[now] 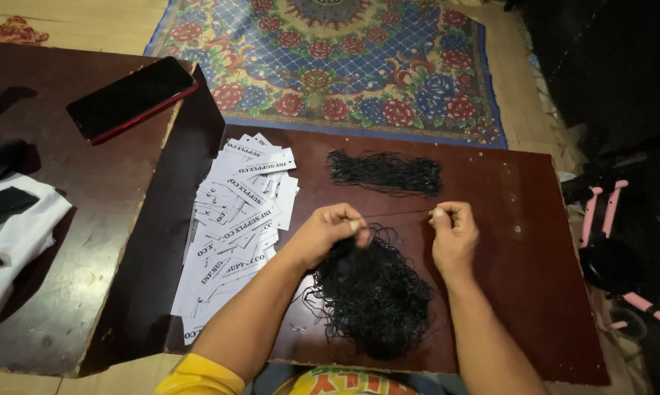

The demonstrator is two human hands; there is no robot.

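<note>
Tags, small white paper rectangles with dark print, lie in a loose overlapping heap on the left part of the dark brown board in front of you, spilling toward its near left corner. Beyond your hands, a neat straight bundle of black strings lies flat across the board. Closer to you, a tangled black string pile sits between your forearms, touching your left wrist area.

Your left hand is curled, thumb and fingertips pinched together on one end of a single thin string. Your right hand sits a bit to the right, its fingers likewise pinched on the other end, so the string runs taut and nearly level between both hands, just above the tangle. Both forearms reach in from the bottom edge, wrists over the board.

On the scuffed table to the left lies a dark phone with a red edge, face up, plus white cloth with black pieces on it. A flowered blue and red rug covers the floor beyond the board. Pink tubing stands at far right.
</note>
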